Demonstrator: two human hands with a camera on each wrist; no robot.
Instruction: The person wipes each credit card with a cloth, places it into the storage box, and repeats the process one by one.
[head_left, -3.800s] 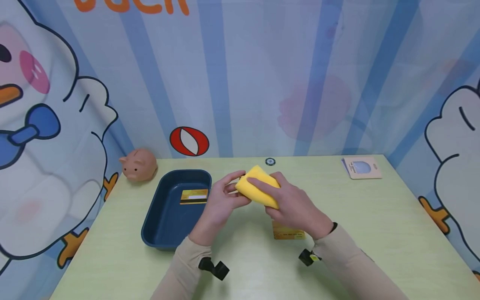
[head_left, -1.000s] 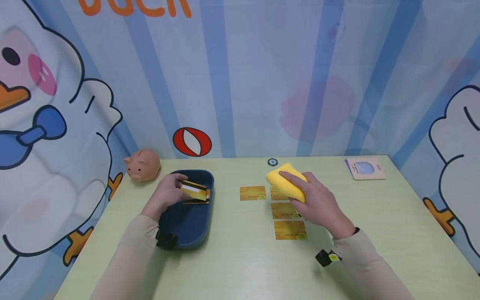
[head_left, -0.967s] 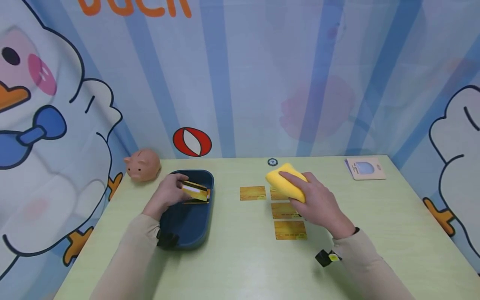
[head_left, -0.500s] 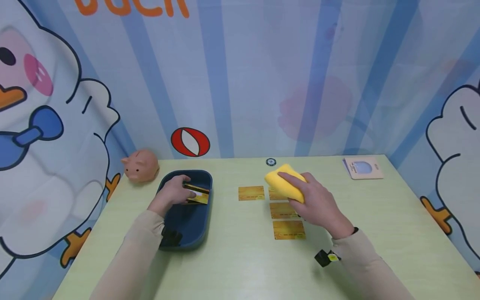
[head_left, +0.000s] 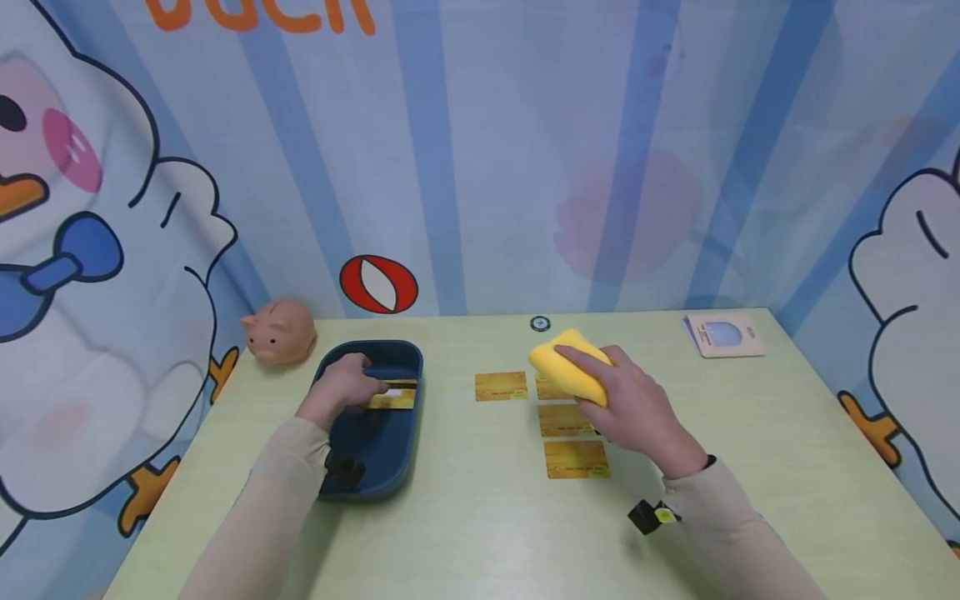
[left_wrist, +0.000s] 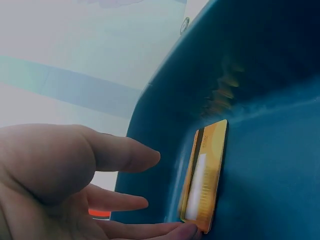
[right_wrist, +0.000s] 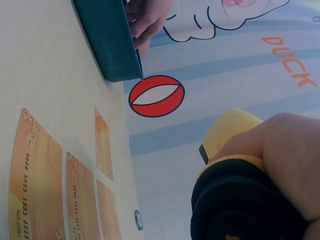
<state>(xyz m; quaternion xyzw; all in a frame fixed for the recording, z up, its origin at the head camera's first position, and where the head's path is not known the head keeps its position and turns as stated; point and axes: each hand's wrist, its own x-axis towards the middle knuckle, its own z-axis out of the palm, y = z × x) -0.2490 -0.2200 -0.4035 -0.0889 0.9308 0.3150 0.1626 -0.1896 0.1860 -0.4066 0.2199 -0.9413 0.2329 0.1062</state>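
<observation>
My left hand (head_left: 347, 385) reaches into a dark blue tray (head_left: 375, 479). Gold cards (left_wrist: 206, 180) with a black stripe lie there, seemingly one on another. In the left wrist view the thumb stands apart from the cards, and a fingertip touches their lower end. My right hand (head_left: 633, 408) grips a soft yellow pouch-like thing (head_left: 566, 362) above the table; the right wrist view shows a black part on it. Below it several gold cards (head_left: 576, 460) lie face up on the table, one partly covered by the yellow pouch.
A pink piggy bank (head_left: 281, 333) stands behind the tray at the left. Near the back edge lies a small round dark disc (head_left: 540, 323). A pale pink booklet-like packet (head_left: 724, 335) lies at the back right. A printed curtain (head_left: 510, 167) closes off the back.
Both hands were at the yellow pouch earlier. Then the left hand held a gold card over the tray; it has let go, and the card lies flat. The right hand has barely moved since.
</observation>
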